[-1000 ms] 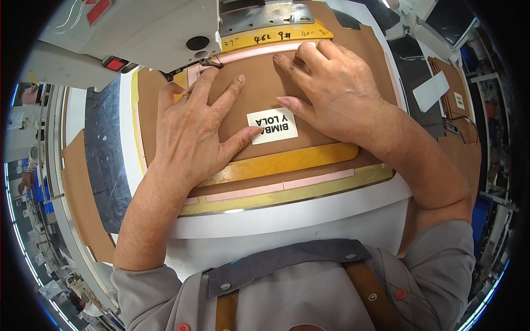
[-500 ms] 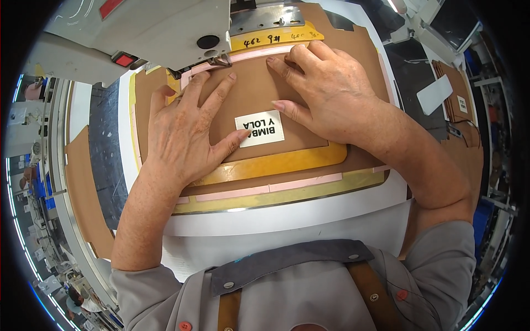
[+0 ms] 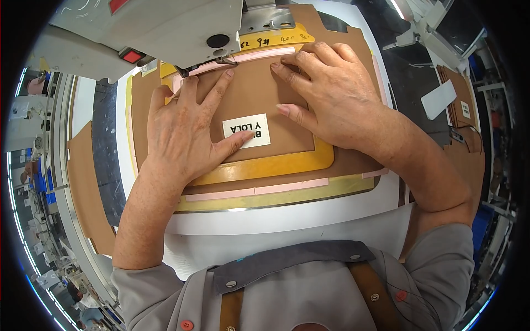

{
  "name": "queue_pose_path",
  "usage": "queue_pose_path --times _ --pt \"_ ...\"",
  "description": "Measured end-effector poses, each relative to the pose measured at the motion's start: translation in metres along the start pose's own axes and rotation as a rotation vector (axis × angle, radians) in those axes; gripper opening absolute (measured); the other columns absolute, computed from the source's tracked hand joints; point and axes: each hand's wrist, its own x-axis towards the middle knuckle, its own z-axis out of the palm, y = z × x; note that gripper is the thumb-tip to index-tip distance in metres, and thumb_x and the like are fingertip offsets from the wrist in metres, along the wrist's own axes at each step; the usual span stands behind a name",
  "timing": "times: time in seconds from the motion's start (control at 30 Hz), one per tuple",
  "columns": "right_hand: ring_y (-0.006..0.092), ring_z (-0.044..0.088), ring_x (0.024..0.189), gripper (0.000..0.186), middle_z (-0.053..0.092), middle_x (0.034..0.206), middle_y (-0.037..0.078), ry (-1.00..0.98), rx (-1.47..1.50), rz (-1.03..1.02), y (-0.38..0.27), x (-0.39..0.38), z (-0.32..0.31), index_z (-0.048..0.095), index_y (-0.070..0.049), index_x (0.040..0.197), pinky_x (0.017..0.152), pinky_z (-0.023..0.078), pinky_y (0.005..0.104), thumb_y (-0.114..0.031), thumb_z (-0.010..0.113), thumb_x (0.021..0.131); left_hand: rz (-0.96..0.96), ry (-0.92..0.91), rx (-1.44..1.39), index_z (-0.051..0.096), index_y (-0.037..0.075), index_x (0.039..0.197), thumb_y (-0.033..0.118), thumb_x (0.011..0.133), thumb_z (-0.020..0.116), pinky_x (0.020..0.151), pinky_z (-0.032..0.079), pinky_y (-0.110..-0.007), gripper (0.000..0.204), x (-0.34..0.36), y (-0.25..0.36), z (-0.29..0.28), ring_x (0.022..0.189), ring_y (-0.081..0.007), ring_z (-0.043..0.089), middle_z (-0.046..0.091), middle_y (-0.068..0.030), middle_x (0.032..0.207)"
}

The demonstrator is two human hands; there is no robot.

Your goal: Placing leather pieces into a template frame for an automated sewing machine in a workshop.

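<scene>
A brown panel [image 3: 256,94] lies flat inside a yellow template frame [image 3: 276,164], bearing a white rectangular label [image 3: 262,122] with dark lettering. My left hand [image 3: 182,124] rests on its left part, fingers spread, the thumb over the label. Across the panel, my right hand [image 3: 342,96] presses down near the frame's right side with fingers apart. Both hands hold the work flat rather than grip it. The sewing machine head [image 3: 165,27] is above the far left, its stitching foot [image 3: 225,62] by the panel's far edge, along a pink strip [image 3: 270,53].
Under the work is a white sheet [image 3: 287,218]. A metal plate [image 3: 268,19] sits at the far edge of the frame. To the right are a white card [image 3: 439,99] and stacked brown pieces [image 3: 457,113]. Another brown sheet [image 3: 88,187] lies left.
The panel, label and yellow frame have slid left beneath the machine's foot. My left thumb now covers a different part of the label. Both hands remain spread on the work.
</scene>
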Motion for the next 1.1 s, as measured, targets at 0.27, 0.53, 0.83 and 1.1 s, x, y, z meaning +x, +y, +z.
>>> queue_pose_path --times 0.27,0.53,0.83,1.1 --pt "0.0201 0.057 0.114 0.052 0.067 0.114 0.005 -0.022 0.037 0.0 -0.002 0.003 -0.002 0.07 -0.005 0.118 0.099 0.041 0.0368 -0.051 0.063 0.095 -0.052 -0.124 0.079 0.045 0.03 0.154 0.068 0.077 0.067 0.099 0.042 -0.047 0.09 -0.005 -0.008 -0.004 0.093 -0.0301 0.064 0.057 -0.0152 0.126" --pt "0.0217 0.057 0.112 0.047 0.068 0.115 0.006 0.012 0.047 -0.046 -0.002 0.004 0.004 0.071 -0.005 0.11 0.101 0.042 0.0395 -0.049 0.063 0.095 -0.039 -0.119 0.169 0.054 0.023 0.148 0.076 0.083 0.058 0.098 0.041 -0.045 0.085 -0.002 -0.005 -0.005 0.086 -0.0243 0.068 0.061 -0.0157 0.12" --pt "0.023 0.057 0.107 0.048 0.066 0.11 0.008 0.045 0.036 -0.106 0.011 -0.01 0.01 0.071 -0.004 0.108 0.101 0.042 0.0409 -0.049 0.06 0.097 0.075 0.097 -0.134 0.059 0.007 0.135 0.043 0.084 0.074 0.102 0.044 -0.045 0.064 0.014 0.02 0.019 0.113 -0.0305 0.065 0.062 -0.0147 0.134" --pt "0.023 0.057 0.105 0.05 0.066 0.106 0.008 0.067 0.079 -0.127 0.006 -0.003 0.014 0.07 -0.003 0.106 0.1 0.043 0.0412 -0.051 0.059 0.097 0.141 0.148 -0.386 0.06 0.002 0.13 0.026 0.078 0.079 0.107 0.044 -0.044 0.06 0.02 0.013 0.031 0.127 -0.0343 0.059 0.061 -0.0152 0.139"
